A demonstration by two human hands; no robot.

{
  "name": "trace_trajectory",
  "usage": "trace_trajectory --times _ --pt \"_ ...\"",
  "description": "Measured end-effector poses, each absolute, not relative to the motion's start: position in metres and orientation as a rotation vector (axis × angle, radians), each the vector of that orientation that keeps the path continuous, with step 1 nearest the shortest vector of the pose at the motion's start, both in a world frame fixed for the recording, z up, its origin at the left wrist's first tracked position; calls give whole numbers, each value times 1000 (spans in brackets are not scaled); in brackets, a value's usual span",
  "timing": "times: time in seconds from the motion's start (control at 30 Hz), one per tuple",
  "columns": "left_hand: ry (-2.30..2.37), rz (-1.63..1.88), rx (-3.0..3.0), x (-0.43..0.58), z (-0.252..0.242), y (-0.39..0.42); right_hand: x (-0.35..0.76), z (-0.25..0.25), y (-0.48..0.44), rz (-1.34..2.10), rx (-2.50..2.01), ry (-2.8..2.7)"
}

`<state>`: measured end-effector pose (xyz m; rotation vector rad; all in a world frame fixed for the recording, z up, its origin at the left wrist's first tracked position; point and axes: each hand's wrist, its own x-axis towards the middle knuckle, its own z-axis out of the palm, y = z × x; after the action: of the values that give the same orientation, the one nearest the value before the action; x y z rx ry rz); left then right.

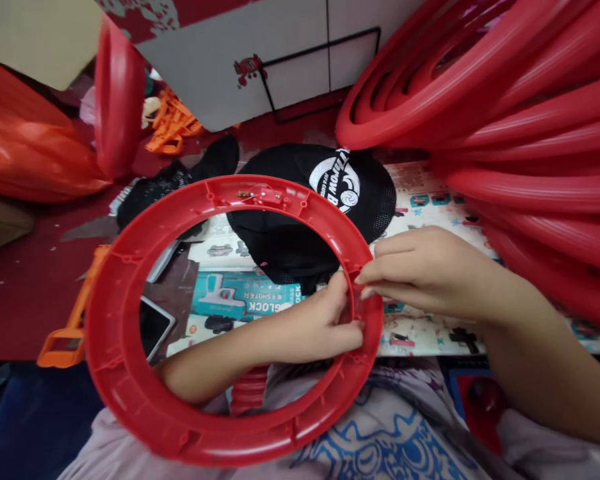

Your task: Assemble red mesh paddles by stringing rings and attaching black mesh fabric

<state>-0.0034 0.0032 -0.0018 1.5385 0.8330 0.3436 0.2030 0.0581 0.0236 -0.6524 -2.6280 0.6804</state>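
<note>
A large red plastic ring (130, 373) with an open channel side facing me lies tilted over my lap. My left hand (325, 320) reaches through the ring's opening and grips its right rim from inside, fingers closed. My right hand (420, 270) comes from the right and pinches at the same spot on the rim, fingers pressed together. What the fingertips pinch is too small to make out. A small fitting (260, 195) sits in the ring's channel at the top.
A stack of red rings (520, 113) fills the upper right. A black cap (330, 200) lies on printed cards (245, 300). A phone (153, 327), orange plastic parts (70, 333), another red ring (117, 93) and an orange bag (25, 147) are at left.
</note>
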Motion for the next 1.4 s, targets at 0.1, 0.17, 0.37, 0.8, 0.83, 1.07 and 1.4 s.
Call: trace_trajectory --times 0.1,0.17,0.37,0.8,0.83,1.07,1.4 --pt "837 256 1520 -5 -1 2 203 23 61 744 -638 -2555" --pt "818 201 1525 -6 0 2 202 22 63 769 -629 -2541" --pt "767 213 1618 -6 1 2 200 22 63 792 -644 -2514" --pt "760 98 1505 -5 4 0 203 26 61 790 -642 -2608" --pt "741 96 1454 -6 4 0 203 26 62 774 -644 -2602" --pt "719 87 1354 -9 5 0 201 27 61 752 -767 -2596" --pt "709 277 1112 -2 4 -4 198 28 60 759 -956 -2672"
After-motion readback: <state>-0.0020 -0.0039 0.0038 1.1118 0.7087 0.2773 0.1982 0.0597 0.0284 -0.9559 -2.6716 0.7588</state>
